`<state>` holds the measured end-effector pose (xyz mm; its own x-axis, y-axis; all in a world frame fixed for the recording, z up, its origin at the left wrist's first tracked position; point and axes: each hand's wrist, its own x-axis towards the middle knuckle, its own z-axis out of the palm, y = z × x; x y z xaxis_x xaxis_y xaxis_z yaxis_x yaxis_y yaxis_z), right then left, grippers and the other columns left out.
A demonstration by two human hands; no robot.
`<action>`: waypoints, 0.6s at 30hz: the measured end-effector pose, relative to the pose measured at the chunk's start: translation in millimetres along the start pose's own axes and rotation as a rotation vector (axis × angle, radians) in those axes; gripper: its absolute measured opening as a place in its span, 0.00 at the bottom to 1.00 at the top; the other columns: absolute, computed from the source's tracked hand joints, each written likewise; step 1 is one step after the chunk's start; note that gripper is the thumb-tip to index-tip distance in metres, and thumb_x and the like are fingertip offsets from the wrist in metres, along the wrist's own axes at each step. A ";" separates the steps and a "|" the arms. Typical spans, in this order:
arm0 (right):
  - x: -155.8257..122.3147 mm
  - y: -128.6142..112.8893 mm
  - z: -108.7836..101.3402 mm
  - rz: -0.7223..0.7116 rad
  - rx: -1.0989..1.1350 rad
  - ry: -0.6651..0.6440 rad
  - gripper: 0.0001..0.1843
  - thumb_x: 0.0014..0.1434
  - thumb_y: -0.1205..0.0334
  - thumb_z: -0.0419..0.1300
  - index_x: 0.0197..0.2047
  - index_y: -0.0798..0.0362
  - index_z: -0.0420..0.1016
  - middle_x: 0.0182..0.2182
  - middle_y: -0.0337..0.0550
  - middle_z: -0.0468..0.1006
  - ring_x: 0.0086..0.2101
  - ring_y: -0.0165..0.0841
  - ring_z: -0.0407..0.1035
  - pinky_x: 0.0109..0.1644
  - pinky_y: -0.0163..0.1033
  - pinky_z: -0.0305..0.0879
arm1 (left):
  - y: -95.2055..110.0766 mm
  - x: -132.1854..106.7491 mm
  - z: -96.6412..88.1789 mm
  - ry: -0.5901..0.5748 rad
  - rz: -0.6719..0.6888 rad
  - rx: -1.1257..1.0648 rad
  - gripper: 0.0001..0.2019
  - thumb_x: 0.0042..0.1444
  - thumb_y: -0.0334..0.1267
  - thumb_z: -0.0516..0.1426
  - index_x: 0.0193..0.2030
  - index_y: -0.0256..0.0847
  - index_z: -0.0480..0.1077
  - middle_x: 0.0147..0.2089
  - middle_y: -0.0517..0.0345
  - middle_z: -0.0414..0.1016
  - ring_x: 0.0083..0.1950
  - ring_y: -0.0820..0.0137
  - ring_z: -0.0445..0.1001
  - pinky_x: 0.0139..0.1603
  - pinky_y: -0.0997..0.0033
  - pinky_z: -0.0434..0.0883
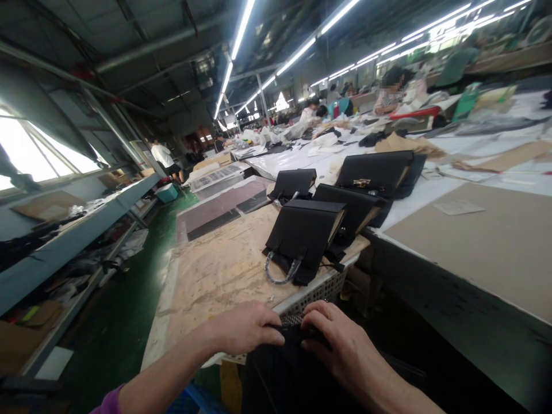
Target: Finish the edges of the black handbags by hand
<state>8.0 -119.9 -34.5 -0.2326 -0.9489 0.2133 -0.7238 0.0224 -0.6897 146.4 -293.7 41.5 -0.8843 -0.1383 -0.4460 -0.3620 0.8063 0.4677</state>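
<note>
Both my hands meet at the near edge of a worn brown worktable (219, 270). My left hand (245, 329) and my right hand (334, 339) have their fingers curled down on a black bag (293, 368) with a chain strap (293, 319) that lies between them, low in front of me. Just beyond, a black handbag (304, 238) with a wrapped chain handle stands on the table edge. More black handbags (373, 172) stand in a row behind it.
A perforated white basket (321, 290) sits under the nearest bag. A long white table with a brown cardboard sheet (478, 241) runs on the right. Grey shelves (64, 241) line the left over a green floor aisle. Other people work far down the hall.
</note>
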 end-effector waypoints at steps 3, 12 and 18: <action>-2.9 3.0 1.9 -0.006 0.044 0.019 0.13 0.57 0.77 0.61 0.40 0.50 0.67 0.44 0.43 0.73 0.43 0.38 0.69 0.46 0.42 0.69 | 1.5 -1.7 0.9 0.006 -0.006 -0.017 0.11 0.58 0.42 0.57 0.28 0.40 0.72 0.28 0.63 0.70 0.33 0.70 0.69 0.33 0.73 0.58; -2.0 -1.4 1.7 -0.006 0.107 -0.003 0.08 0.59 0.71 0.64 0.36 0.50 0.69 0.42 0.40 0.75 0.43 0.36 0.69 0.45 0.39 0.65 | 6.9 -3.9 3.9 0.033 -0.028 -0.061 0.12 0.56 0.42 0.58 0.26 0.39 0.70 0.26 0.65 0.67 0.32 0.72 0.68 0.32 0.73 0.57; 3.9 -0.3 6.2 0.070 0.147 -0.022 0.06 0.59 0.68 0.66 0.34 0.49 0.72 0.38 0.36 0.76 0.41 0.35 0.70 0.44 0.37 0.63 | 3.7 -2.0 6.2 0.037 -0.057 -0.106 0.10 0.55 0.43 0.60 0.26 0.40 0.71 0.23 0.67 0.63 0.29 0.73 0.64 0.29 0.74 0.55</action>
<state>11.3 -125.6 -37.8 -0.2635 -0.9533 0.1473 -0.6030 0.0436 -0.7965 148.6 -286.9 39.4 -0.8712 -0.2046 -0.4463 -0.4390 0.7316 0.5216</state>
